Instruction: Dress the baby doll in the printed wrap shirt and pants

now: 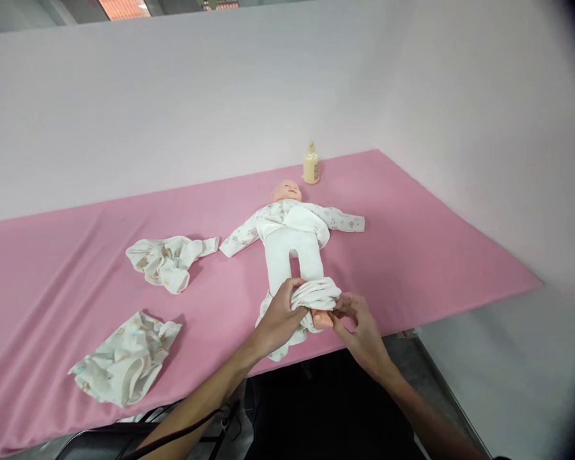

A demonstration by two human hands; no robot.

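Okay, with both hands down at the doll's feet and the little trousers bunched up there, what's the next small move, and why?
Probably draw the bunched trousers a little further up the legs. The left hand grips the gathered cloth at the doll's ankles, the right hand holds a bare foot poking out, and the white legs above are uncovered.

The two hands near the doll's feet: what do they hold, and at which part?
The left hand grips the bunched trousers at the doll's ankles. The right hand pinches the doll's bare foot.
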